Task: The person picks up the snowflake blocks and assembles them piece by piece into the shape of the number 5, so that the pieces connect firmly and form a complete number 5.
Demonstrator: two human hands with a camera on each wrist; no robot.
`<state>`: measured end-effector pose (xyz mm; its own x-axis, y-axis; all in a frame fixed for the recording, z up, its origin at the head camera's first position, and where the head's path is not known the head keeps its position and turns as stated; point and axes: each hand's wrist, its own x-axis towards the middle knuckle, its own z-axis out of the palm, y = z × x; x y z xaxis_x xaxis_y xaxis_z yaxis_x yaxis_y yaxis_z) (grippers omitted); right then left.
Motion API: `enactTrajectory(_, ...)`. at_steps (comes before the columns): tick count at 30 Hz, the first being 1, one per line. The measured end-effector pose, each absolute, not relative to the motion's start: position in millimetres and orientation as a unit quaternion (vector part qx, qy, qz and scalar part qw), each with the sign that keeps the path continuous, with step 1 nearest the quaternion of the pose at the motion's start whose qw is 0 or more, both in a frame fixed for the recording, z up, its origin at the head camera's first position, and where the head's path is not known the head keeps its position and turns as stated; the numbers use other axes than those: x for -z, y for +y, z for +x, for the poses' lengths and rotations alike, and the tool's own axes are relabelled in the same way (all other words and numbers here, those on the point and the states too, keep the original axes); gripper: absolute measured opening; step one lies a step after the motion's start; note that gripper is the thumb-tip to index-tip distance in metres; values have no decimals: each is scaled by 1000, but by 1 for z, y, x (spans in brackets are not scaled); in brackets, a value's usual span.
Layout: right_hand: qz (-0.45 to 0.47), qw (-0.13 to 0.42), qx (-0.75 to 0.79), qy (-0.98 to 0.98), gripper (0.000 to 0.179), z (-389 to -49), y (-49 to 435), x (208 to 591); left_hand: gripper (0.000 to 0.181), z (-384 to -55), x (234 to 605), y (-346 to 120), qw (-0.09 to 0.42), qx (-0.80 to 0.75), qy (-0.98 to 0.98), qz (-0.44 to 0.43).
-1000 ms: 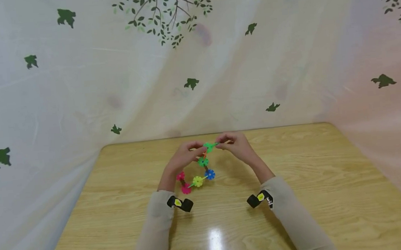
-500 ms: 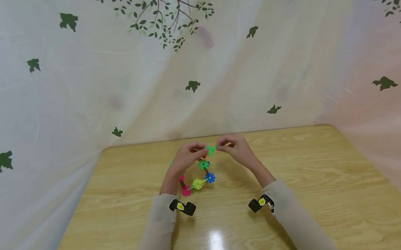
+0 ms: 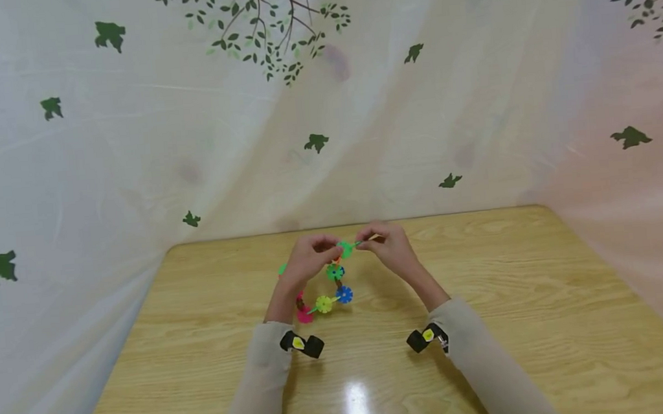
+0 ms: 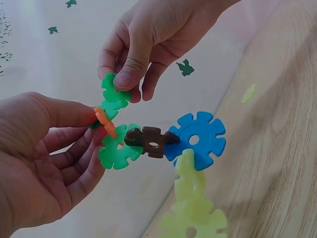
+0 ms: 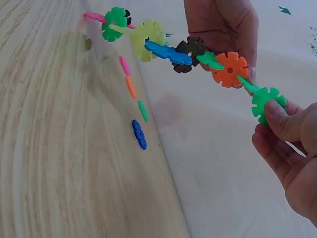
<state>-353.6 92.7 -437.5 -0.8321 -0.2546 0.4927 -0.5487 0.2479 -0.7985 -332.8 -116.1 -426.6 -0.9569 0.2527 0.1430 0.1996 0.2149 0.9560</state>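
Observation:
A chain of slotted, flower-shaped plastic discs hangs between both hands, above the wooden table. My right hand [image 3: 390,248] pinches the green disc [image 5: 267,103] at the chain's end between thumb and fingers. Close by, my left hand [image 3: 308,261] pinches the chain by the orange disc [image 4: 105,122] and the green disc joined to it. Further along come another green disc [image 4: 119,148], a brown disc [image 4: 152,136], a blue disc [image 4: 203,133] and a yellow disc [image 3: 324,304]. A pink disc [image 3: 304,315] is partly hidden by my left wrist.
The right wrist view shows a loose-looking row along the table [image 5: 74,173]: a pink piece [image 5: 124,65], an orange piece [image 5: 131,87], a green piece [image 5: 143,110] and a blue piece [image 5: 139,134]. A printed cloth [image 3: 233,150] hangs behind the table.
Both hands keep their pinch on the chain, nearly still. My left wrist has shifted slightly, covering more of the pink part; a green piece now shows left of it.

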Motion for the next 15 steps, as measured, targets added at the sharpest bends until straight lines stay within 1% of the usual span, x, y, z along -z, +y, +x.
enactTrajectory(5,258,144,-571,-766,4,-351,88,439,19,-333,428,-117,17,-604,785,138)
enactTrajectory(11,277,157,-587,-744,5,-331,86,419,19,-333,427,-115,18,-611,781,130)
enactTrajectory(15,274,154,-609,-729,5,-332,87,418,19,-332,426,-114,21,-622,772,126)
